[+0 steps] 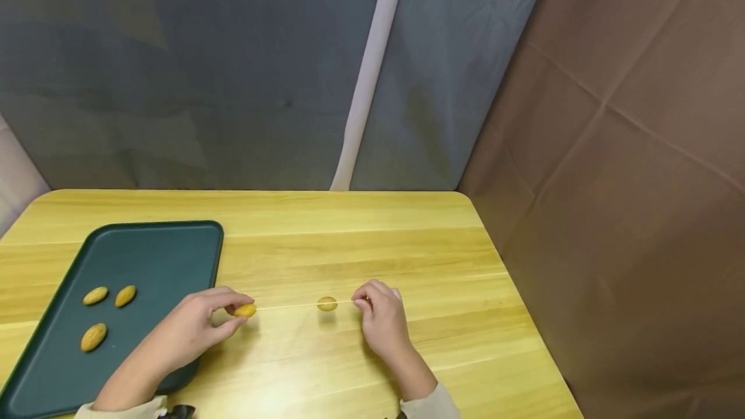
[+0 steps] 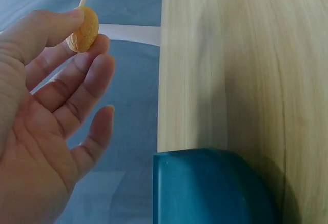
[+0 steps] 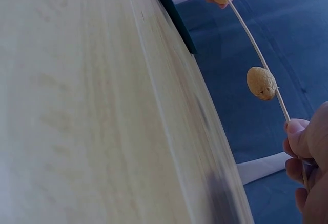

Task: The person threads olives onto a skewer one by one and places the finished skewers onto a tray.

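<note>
Stick (image 3: 262, 60) | above wood-grain table (image 1: 436, 244) | blue-grey backdrop (image 1: 233, 83) behind | brown cloth (image 1: 628, 180) right

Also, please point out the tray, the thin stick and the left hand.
Tray (image 1: 165, 264), head view, bare flat surface.
Thin stick (image 3: 250, 34), right wrist view, its bare shaft.
Left hand (image 1: 194, 325), head view, back of it.

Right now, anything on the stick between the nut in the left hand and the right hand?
Yes: a second nut on the stick, close to the right hand. From it to the held nut at the left hand, only bare stick shows.
</note>
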The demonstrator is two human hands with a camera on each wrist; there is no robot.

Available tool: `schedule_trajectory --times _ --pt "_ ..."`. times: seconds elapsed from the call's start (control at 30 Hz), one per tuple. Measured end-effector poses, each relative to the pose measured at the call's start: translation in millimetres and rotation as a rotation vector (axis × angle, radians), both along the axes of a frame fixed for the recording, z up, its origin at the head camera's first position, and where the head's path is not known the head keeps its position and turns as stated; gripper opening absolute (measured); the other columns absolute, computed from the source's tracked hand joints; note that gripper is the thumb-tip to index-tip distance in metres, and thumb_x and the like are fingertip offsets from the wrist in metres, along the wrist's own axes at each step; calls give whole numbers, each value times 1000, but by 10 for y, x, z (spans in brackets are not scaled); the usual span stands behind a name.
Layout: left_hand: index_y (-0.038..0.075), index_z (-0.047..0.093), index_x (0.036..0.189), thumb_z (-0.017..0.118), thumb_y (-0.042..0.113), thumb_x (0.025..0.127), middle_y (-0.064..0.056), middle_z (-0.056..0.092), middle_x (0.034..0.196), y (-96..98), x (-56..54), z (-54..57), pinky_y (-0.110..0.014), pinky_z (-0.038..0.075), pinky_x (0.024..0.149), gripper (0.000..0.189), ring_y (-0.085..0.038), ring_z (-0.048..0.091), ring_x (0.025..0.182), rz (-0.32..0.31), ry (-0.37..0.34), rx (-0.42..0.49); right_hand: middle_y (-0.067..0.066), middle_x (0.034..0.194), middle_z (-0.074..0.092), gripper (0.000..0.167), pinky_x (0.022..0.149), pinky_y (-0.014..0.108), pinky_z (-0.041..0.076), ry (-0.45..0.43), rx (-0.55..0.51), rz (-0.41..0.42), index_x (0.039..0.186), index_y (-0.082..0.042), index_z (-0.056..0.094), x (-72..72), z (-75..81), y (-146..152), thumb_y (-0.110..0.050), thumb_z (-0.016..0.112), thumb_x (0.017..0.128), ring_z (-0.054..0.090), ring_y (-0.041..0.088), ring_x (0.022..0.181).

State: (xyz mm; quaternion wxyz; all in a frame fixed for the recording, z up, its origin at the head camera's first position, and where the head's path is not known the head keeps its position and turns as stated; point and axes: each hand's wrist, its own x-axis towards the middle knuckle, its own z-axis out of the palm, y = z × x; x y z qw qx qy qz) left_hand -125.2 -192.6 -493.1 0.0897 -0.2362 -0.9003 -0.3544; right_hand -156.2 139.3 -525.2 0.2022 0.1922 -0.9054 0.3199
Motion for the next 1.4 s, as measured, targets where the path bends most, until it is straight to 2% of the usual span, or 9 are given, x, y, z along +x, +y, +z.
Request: schedule_trajectory --times 0.27,0.43,0.6,0.83,1.1,1.23,1.4 --pt "14 78 103 84 -2 77 13 69 97 43 26 -21 -27 51 62 31 0 60 82 -25 45 35 -9 84 66 14 74 29 40 8 2 16 85 -15 67 24 -14 -18 -9 79 80 64 10 84" --pt "12 79 102 85 -2 77 13 69 95 79 26 -22 -23 47 57 29 0 61 82 -28 16 66 -9 83 66 14 74 29 40 17 3 12 83 -16 67 33 -31 -23 -10 79 78 64 10 83" --pt "9 80 103 85 0 78 13 70 94 74 23 -35 -23 48 57 27 0 61 83 -71 -24 89 -10 84 66 14 74 28 41 -5 7 17 83 -16 68 43 -30 -29 -9 79 79 64 9 83" --pt "6 79 106 84 4 81 9 72 95 67 -24 -42 -23 49 58 25 -2 63 83 -131 -37 60 -9 85 66 14 74 28 40 -44 26 20 84 -15 68 46 -24 -39 -8 78 81 63 10 83" --pt "2 78 108 82 5 84 0 75 98 98 -47 -29 -22 49 56 24 -7 67 83 -164 -65 53 -10 85 66 15 72 27 40 -20 52 21 84 -17 67 23 -29 -55 -7 79 82 63 9 81" --pt "3 78 109 81 5 85 1 75 99 112 -56 -4 -22 50 57 24 -7 68 83 -152 -92 27 -10 85 66 16 72 26 39 -7 60 33 85 -17 67 20 -27 -72 -7 79 82 63 8 81" --pt "12 81 106 82 12 85 8 74 97 145 -33 39 -23 52 62 21 -4 67 83 -121 -134 -67 -10 84 66 17 71 25 38 13 81 37 83 -18 67 15 -28 -92 -8 80 80 62 8 80"
